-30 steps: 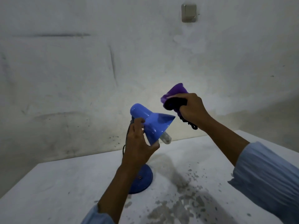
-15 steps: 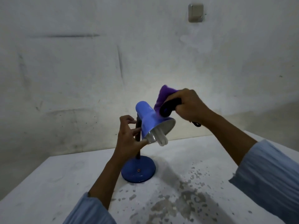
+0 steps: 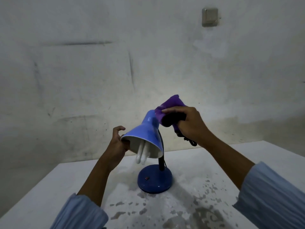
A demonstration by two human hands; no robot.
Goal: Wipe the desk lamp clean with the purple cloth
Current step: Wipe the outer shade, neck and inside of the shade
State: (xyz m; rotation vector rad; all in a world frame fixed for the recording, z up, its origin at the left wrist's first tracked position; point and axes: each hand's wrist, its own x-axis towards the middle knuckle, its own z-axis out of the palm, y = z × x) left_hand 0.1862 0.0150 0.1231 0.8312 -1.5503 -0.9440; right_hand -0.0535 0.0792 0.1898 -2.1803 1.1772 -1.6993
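Scuffed grey wall (image 3: 82,71), stained white table (image 3: 49,187) under the blue desk lamp (image 3: 143,133)

Open surface (image 3: 54,192) at lower left and far right; desk lamp (image 3: 143,136) blocks the centre, wall (image 3: 82,80) behind.

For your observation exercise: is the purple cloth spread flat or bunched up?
Bunched up: the right hand grips the cloth in a wad against the top of the lamp.
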